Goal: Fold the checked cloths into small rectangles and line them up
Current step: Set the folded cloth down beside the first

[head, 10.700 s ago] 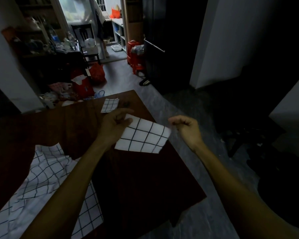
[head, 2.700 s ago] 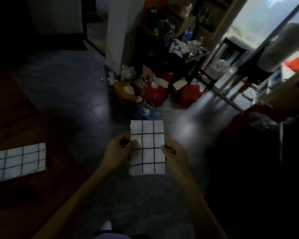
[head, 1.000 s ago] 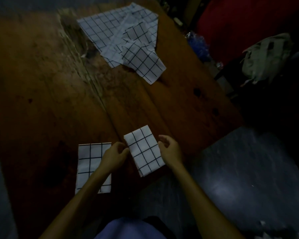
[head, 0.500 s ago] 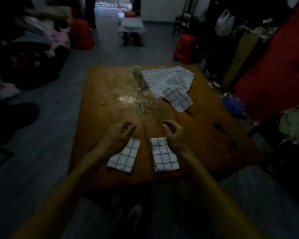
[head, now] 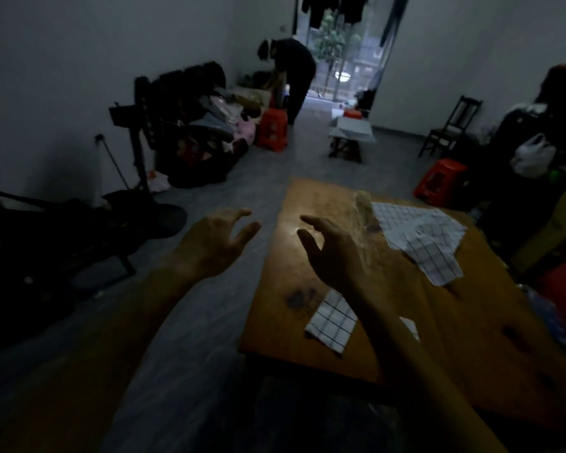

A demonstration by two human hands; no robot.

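Brown wood makes up the big desk [head: 307, 266], which fills the right side of the view. On its far part lies a loose pile of unfolded checked cloths [head: 419, 237], white with dark lines, all crumpled over each other. Near the front edge lies one folded cloth [head: 330, 318], a small rectangle. Just beside it a white corner of a second folded cloth [head: 410, 326] peeks out from behind the right arm, so most of it is hidden.

Both hands are up in the air above the desk and hold nothing. The left hand [head: 209, 246] has its fingers spread and relaxed, and it hangs past the desk's left edge, over the floor. The right hand [head: 334, 253] is also released, with loosely bent fingers, over the middle of the desk.

What could go wrong? The folded cloth sits close to the front edge, so a bump from an arm reaching for the pile could knock it off or spoil the line. The room is dark too, so edges may get matched badly in the next fold. Pulling one cloth from the tangled pile may drag the others along.

No box, basket or other container for the cloths can be seen; they lie bare on the desk.
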